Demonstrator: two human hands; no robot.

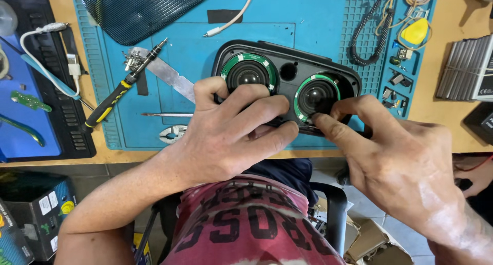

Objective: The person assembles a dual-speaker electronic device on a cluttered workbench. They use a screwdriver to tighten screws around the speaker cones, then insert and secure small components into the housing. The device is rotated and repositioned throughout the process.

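Speaker shell [287, 70], black and opened up, lies on the blue mat [328, 18], its near edge right at the mat's front lip. My left hand [231, 131] is wrapped over its near-left edge, fingers spread and pressing down. My right hand [395, 157] pinches at the lower rim of the right cone [316, 96], just beside the green ring. Left cone [249, 72] sits uncovered. A screwdriver [120, 88] lies well off to the left, with open mat between it and my hands.
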